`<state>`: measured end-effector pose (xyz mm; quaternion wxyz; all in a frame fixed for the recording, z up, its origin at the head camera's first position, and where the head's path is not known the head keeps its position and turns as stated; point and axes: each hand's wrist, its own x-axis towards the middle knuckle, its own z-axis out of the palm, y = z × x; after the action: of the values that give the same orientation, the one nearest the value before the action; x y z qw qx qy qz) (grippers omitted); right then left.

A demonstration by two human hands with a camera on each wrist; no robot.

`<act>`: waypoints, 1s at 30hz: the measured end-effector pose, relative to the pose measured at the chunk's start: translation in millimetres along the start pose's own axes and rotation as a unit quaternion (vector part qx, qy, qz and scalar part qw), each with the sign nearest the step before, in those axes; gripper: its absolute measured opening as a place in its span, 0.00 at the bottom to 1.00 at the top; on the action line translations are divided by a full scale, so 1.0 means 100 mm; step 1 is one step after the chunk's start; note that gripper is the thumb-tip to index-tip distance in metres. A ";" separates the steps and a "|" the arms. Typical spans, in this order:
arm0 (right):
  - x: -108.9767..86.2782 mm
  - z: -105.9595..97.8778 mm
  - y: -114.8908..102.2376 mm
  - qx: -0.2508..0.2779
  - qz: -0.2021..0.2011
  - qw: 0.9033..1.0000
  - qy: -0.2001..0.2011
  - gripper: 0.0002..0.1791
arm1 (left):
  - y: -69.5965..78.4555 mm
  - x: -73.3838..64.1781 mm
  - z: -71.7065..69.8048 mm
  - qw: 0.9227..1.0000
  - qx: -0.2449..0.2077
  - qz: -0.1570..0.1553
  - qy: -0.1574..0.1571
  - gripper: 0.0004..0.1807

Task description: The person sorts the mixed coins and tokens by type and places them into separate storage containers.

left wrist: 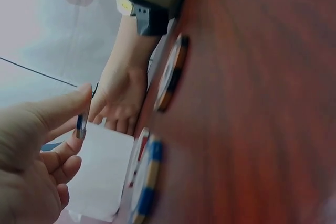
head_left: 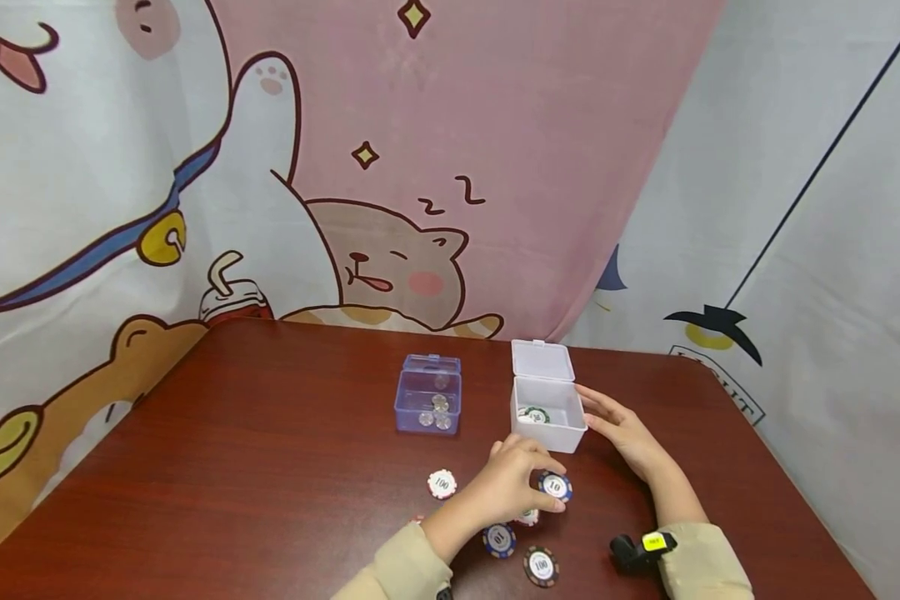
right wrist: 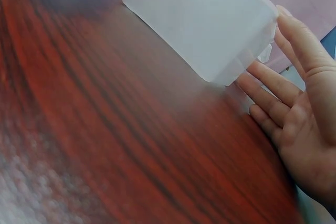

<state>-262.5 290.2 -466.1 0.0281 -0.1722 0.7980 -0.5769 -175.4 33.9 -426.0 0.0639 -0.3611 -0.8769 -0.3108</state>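
Note:
My left hand (head_left: 504, 482) pinches a blue-edged poker chip (head_left: 555, 486) marked 10 between thumb and fingers, above the table in front of the white box. The white plastic box (head_left: 551, 436) stands with its lid tipped back, and green-edged chips (head_left: 537, 415) lie inside. At its right side, my right hand (head_left: 630, 437) touches the wall with extended fingers; the right wrist view shows the thumb at a corner of the box (right wrist: 199, 24). Below the left hand lie another blue chip (head_left: 499, 540), a dark-edged 100 chip (head_left: 542, 567) and a partly hidden red-edged chip (head_left: 527, 517).
A translucent blue box (head_left: 403, 414) with its lid back holds several silver coins (head_left: 440, 404), left of the white box. A red-and-white 100 chip (head_left: 442, 483) lies left of my left hand. The wooden table (head_left: 270, 467) ends at a printed cloth (head_left: 540, 167) behind.

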 end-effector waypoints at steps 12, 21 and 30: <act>0.00 0.00 0.00 -0.006 0.003 1.000 -0.001 0.28 | -0.08 0.13 -0.22 1.000 0.020 0.005 0.023 0.21; -0.01 -0.01 0.00 -0.004 0.003 1.000 -0.003 0.29 | -0.20 0.32 -0.28 0.998 0.014 -0.025 0.056 0.21; 0.01 -0.02 0.01 0.000 0.002 1.000 -0.005 0.29 | -0.31 0.51 -0.30 0.995 0.019 -0.049 0.088 0.22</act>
<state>-264.3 292.1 -466.5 0.0329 -0.1737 0.7984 -0.5756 -236.5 29.3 -399.9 0.1322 -0.2881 -0.8901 -0.3276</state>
